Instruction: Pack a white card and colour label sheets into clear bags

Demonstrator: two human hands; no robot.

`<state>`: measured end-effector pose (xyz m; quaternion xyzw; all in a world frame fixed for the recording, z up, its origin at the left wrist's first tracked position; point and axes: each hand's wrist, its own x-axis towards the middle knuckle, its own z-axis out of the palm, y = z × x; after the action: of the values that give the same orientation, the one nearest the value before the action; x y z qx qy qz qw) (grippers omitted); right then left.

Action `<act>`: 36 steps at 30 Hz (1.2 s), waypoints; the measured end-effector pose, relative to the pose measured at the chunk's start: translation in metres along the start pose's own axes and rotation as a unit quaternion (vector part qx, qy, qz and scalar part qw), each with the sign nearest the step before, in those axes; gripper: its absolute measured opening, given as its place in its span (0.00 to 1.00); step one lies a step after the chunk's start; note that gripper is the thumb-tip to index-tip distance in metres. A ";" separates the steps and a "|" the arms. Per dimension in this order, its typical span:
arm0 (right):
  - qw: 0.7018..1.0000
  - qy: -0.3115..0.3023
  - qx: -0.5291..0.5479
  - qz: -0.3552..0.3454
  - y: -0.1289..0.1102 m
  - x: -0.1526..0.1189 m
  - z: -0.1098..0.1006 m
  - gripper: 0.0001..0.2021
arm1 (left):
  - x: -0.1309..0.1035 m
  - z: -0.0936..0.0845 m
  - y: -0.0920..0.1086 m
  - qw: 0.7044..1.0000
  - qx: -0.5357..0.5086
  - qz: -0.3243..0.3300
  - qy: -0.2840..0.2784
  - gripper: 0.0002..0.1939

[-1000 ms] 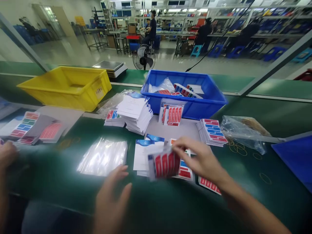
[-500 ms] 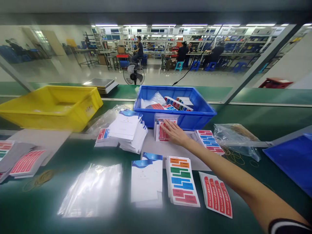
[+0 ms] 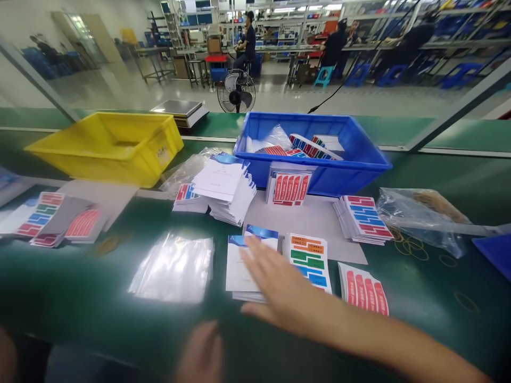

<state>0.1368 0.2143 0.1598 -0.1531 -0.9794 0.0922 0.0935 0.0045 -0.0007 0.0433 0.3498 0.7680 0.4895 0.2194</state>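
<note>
My right hand reaches in from the lower right, flat with fingers spread and holding nothing. It lies over the near stack of white booklets with blue corners and the near edge of the coloured label sheets. A single red label sheet lies just right of my forearm. My left hand shows only as a blur at the bottom edge, below a pile of clear plastic bags.
A blue bin with labels and a yellow bin stand at the back. In front of them lie white leaflets, red labels, red-blue labels, a rubber band bag and more sheets.
My right hand drew back from the red labels by the blue bin to the near white booklets. My left hand came back into view at the bottom edge.
</note>
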 end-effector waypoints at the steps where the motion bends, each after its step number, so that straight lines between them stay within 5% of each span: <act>1: 1.000 -0.014 0.007 -0.012 -0.018 -0.003 0.018 0.43 | 0.001 0.000 0.000 1.000 -0.015 -0.018 0.005 0.11; 5: 0.997 0.010 -0.029 0.074 -0.045 -0.001 0.090 0.35 | 0.006 -0.002 0.008 0.986 -0.121 -0.111 0.002 0.16; 9: 0.995 0.067 -0.039 0.065 -0.044 -0.013 0.118 0.23 | 0.006 0.002 0.024 0.956 -0.247 -0.152 -0.040 0.19; 14: 0.995 0.088 0.045 0.030 -0.069 -0.047 0.108 0.25 | 0.004 0.013 0.041 0.929 -0.318 -0.153 -0.113 0.26; 18: 0.994 0.078 -0.004 0.075 -0.061 -0.038 0.096 0.25 | 0.009 0.008 0.048 0.902 -0.357 -0.186 -0.158 0.19; 23: 0.994 0.093 -0.026 0.060 -0.033 -0.017 0.102 0.22 | 0.009 -0.001 0.060 0.848 -0.442 -0.259 -0.139 0.19; 27: 0.988 0.152 0.032 0.007 -0.058 -0.041 0.101 0.20 | 0.005 0.000 0.066 0.784 -0.509 -0.336 -0.117 0.21; 30: 0.982 0.144 0.109 -0.053 -0.075 -0.070 0.078 0.17 | 0.000 0.004 0.061 0.765 -0.515 -0.379 -0.075 0.19; 33: 0.978 0.172 0.117 -0.015 -0.057 -0.092 0.047 0.17 | -0.004 0.006 0.053 0.767 -0.508 -0.390 -0.022 0.22; 36: 0.981 0.164 0.048 0.085 -0.013 -0.109 0.027 0.22 | -0.007 0.008 0.048 0.770 -0.498 -0.399 -0.007 0.25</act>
<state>0.2292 0.1641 0.1201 -0.2445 -0.9284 0.1208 0.2524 0.0298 0.0117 0.0836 -0.1426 0.4857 0.6693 0.5439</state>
